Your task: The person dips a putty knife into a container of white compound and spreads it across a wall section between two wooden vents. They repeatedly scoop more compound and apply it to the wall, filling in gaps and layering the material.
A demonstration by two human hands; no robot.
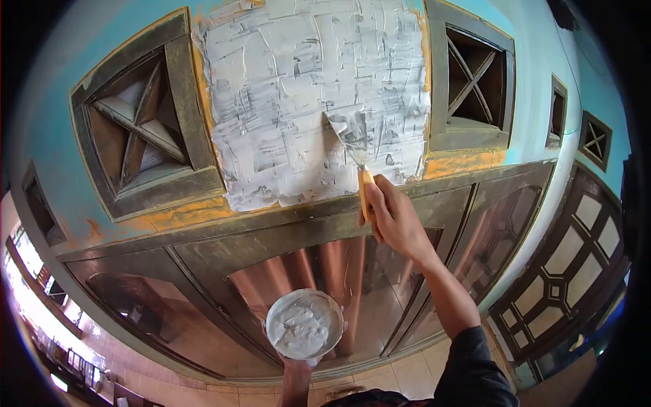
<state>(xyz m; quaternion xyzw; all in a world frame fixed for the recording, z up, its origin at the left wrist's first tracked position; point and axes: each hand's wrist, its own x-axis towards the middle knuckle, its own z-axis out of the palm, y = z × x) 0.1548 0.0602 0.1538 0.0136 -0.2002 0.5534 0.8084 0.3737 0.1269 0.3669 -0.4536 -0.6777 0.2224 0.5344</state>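
My right hand (pixel 388 211) is closed round the yellow handle of a putty knife (pixel 357 146). The knife's blade, smeared with filler, lies against the white-grey plastered patch (pixel 271 102) on the wall, right of the patch's middle. Ridges and darker streaks cover the patch. Lower down, my left hand (pixel 304 362) holds up a round tub (pixel 305 324) of pale grey filler from beneath. Most of that hand is hidden under the tub; fingertips show at its sides.
Framed vents with crossed bars flank the patch, one at left (pixel 135 129) and one at right (pixel 477 76). Glazed wooden panels (pixel 319 261) run below. A dark patterned door (pixel 559 271) stands at far right, above a tiled floor (pixel 413 373).
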